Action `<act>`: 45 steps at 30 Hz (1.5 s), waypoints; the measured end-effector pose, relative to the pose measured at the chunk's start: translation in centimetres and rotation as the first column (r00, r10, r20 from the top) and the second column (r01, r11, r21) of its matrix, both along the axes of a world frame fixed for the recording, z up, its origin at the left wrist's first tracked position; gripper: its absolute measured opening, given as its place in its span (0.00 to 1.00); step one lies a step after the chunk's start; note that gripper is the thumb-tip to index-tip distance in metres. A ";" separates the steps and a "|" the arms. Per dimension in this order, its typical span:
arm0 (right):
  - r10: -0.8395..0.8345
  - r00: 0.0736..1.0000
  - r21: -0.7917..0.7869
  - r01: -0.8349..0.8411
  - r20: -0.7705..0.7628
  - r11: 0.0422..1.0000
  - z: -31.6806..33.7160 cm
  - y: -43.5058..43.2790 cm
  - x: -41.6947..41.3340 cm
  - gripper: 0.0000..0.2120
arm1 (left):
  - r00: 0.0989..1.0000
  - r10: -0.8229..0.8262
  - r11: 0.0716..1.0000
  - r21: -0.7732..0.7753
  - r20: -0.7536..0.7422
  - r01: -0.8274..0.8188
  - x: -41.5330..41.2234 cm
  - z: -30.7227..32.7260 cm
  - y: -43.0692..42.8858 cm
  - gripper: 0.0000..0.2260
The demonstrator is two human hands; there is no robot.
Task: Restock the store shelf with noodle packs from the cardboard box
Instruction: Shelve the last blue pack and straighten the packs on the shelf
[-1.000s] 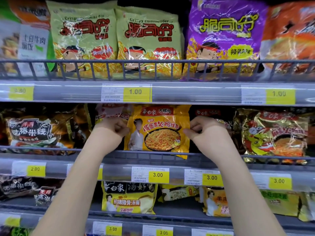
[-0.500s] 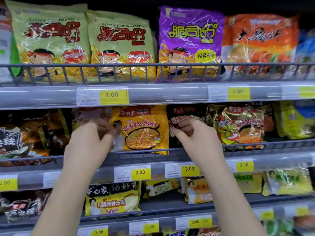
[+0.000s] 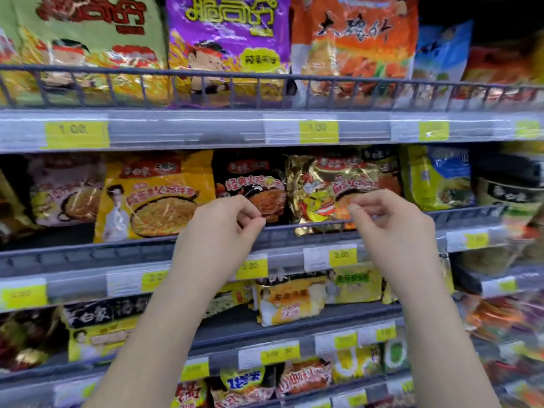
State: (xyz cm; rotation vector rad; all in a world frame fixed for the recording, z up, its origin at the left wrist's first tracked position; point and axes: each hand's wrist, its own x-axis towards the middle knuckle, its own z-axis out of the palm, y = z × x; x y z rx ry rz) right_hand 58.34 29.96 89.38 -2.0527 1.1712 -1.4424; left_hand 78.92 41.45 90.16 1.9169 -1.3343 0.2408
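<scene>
Two bare forearms are raised from the bottom of the frame. The left hand (image 3: 217, 231) is held at centre with its fingers curled and thumb and forefinger brought together, in front of the lower edge of a black pack (image 3: 250, 187). The right hand (image 3: 391, 231) is held right of centre, likewise curled, its fingertips (image 3: 353, 207) overlapping the lower part of a gold pack (image 3: 332, 184). Whether either pack is actually pinched cannot be told, as the frame is blurred.

Behind the hands, the grey front rail (image 3: 88, 254) of the middle shelf is crossed by both wrists, and yellow price tags (image 3: 341, 254) are fixed below it. The yellow noodle pack (image 3: 156, 198) is stood upright behind that rail, left of centre, just beside the black pack and apart from both hands. A pink pack (image 3: 64, 189) is seen to its left.

On the shelf above, a green pack (image 3: 88, 33), a purple pack (image 3: 226, 33) and an orange pack (image 3: 353, 39) are lined up behind a wire rail (image 3: 279, 76).
</scene>
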 end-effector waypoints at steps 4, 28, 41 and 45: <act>-0.015 0.999 -0.062 0.012 -0.050 0.998 0.8 -4.5 -2.4 0.03 | 0.991 0.125 0.992 -0.008 0.041 -0.125 -2.8 0.7 -4.1 0.04; 0.229 0.919 0.151 -0.189 -0.320 0.970 1.5 -16.2 -4.5 0.06 | 0.937 0.327 0.945 0.057 -0.121 -0.322 -4.8 1.0 -9.9 0.09; 0.064 0.958 0.019 -0.061 -0.280 0.998 1.0 -14.2 -4.4 0.06 | 0.922 0.371 0.927 -0.015 -0.112 -0.375 -6.4 1.1 -9.2 0.06; 0.099 0.971 -0.029 -0.108 -0.217 0.994 0.7 -12.7 -3.8 0.05 | 0.936 0.330 0.942 -0.023 -0.121 -0.335 -6.6 1.5 -8.0 0.05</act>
